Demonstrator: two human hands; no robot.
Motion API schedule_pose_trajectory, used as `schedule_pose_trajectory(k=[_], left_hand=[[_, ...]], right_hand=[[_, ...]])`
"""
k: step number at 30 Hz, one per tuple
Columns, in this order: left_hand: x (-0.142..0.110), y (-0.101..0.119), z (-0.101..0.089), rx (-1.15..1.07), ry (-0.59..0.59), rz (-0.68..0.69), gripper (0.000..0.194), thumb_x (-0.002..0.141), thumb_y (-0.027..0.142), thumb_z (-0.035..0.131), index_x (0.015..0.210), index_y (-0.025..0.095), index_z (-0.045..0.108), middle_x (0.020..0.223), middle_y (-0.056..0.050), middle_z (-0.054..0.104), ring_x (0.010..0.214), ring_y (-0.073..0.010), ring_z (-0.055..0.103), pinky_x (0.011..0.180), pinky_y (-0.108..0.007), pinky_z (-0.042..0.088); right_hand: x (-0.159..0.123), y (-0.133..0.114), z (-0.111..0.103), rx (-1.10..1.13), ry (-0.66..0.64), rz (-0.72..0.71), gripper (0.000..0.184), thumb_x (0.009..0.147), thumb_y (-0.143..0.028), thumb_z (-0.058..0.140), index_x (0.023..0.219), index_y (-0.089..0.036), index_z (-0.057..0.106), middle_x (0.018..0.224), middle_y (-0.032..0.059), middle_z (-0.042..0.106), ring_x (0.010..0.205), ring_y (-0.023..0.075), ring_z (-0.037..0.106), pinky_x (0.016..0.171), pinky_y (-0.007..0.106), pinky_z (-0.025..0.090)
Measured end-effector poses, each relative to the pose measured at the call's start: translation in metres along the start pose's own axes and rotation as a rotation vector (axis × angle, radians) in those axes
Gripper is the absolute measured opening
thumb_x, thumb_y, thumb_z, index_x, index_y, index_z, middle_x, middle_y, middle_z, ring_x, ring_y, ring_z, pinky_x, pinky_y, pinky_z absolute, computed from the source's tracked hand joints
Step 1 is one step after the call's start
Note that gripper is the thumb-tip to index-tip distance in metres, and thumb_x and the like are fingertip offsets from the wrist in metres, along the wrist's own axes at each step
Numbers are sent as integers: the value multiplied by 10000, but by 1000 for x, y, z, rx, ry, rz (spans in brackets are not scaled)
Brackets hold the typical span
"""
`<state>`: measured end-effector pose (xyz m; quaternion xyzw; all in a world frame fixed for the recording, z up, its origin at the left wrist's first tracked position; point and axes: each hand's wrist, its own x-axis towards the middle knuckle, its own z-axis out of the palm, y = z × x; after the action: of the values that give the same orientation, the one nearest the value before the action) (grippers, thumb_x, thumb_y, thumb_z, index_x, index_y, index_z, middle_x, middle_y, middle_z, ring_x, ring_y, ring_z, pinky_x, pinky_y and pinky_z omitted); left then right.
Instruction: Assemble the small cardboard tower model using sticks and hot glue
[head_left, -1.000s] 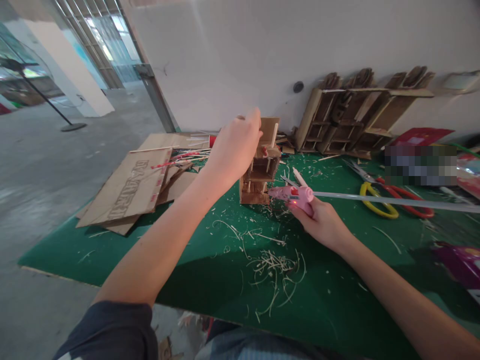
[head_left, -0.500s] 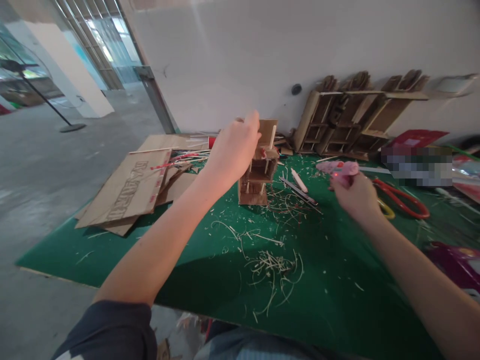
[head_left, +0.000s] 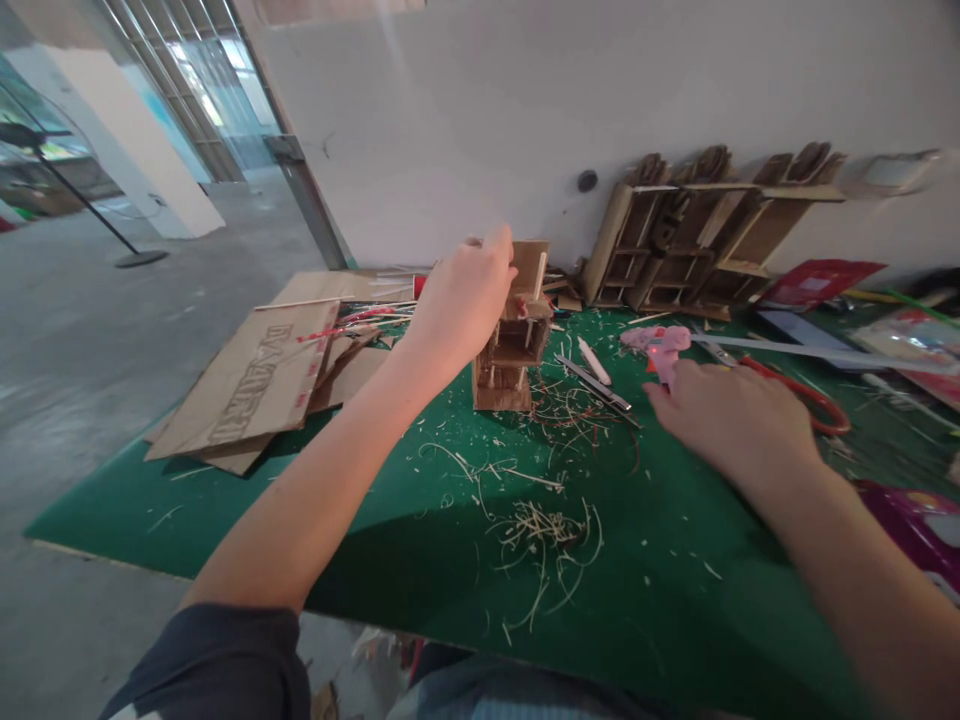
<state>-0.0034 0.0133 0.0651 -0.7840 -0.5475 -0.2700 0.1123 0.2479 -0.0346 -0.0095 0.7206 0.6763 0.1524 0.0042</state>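
Observation:
A small tiered cardboard model [head_left: 517, 345] with thin sticks between its floors stands upright on the green table. At its top, my left hand [head_left: 472, 290] is closed on it, and the hand itself hides the exact grip. In my right hand [head_left: 739, 415] is the handle of a pink glue gun [head_left: 660, 345], its red light lit and its nozzle pointing left. A long whitish glue stick [head_left: 787, 347] runs out of its back. Between the model and the glue gun lie a slim metal tool [head_left: 592, 382] and a white pen-like stick [head_left: 594, 360].
Printed cardboard sheets [head_left: 255, 380] lie left, with thin sticks behind. Larger cardboard structures [head_left: 675, 245] lean on the wall. Red-handled scissors [head_left: 814, 395], a red packet [head_left: 821, 283] and a purple object [head_left: 911, 530] are at right. Fibre shavings [head_left: 544, 530] litter the table [head_left: 375, 560].
My right hand has shifted to the right and nearer, its back turned more upward. The glue gun is slightly further left, with its stick now plainly visible. My left hand remains at the model.

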Motion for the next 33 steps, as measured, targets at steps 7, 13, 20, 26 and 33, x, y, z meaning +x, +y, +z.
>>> schedule_pose_trajectory(k=[7, 13, 20, 26, 33], left_hand=[[0, 1, 0, 17, 14, 3, 201, 945, 204, 438, 1129, 195, 520, 972, -86, 651, 916, -191, 621, 791, -290, 475], [-1, -1, 1, 25, 29, 23, 196, 950, 208, 429, 1121, 199, 524, 959, -81, 653, 890, -185, 624, 779, -290, 479], [-2, -1, 2, 27, 22, 10, 195, 955, 209, 419, 1124, 204, 518, 976, -82, 653, 899, -187, 623, 775, -289, 476], [-2, 0, 0, 31, 13, 6, 184, 954, 199, 425, 1114, 189, 516, 974, -88, 646, 901, -191, 627, 786, -296, 475], [-2, -1, 0, 24, 18, 15, 199, 957, 203, 419, 1136, 199, 506, 989, -86, 650, 924, -185, 622, 780, -277, 473]], right_hand=[[-23, -113, -12, 158, -213, -552, 599, 827, -162, 489, 1421, -220, 433, 788, 122, 699, 626, 206, 630, 572, 314, 416], [4, -141, -7, 127, -162, -586, 574, 872, -37, 394, 1428, -178, 421, 859, 163, 708, 794, 261, 664, 606, 327, 387], [4, -147, -12, 105, -166, -561, 502, 854, -8, 341, 1310, -89, 535, 998, 215, 686, 890, 282, 644, 613, 338, 359], [5, -151, -11, 79, -163, -571, 509, 826, 27, 355, 1287, -69, 549, 989, 222, 681, 852, 271, 643, 622, 349, 359], [-3, -141, 2, 72, -201, -572, 697, 826, -1, 351, 1508, -101, 255, 1001, 232, 687, 841, 267, 658, 617, 346, 401]])
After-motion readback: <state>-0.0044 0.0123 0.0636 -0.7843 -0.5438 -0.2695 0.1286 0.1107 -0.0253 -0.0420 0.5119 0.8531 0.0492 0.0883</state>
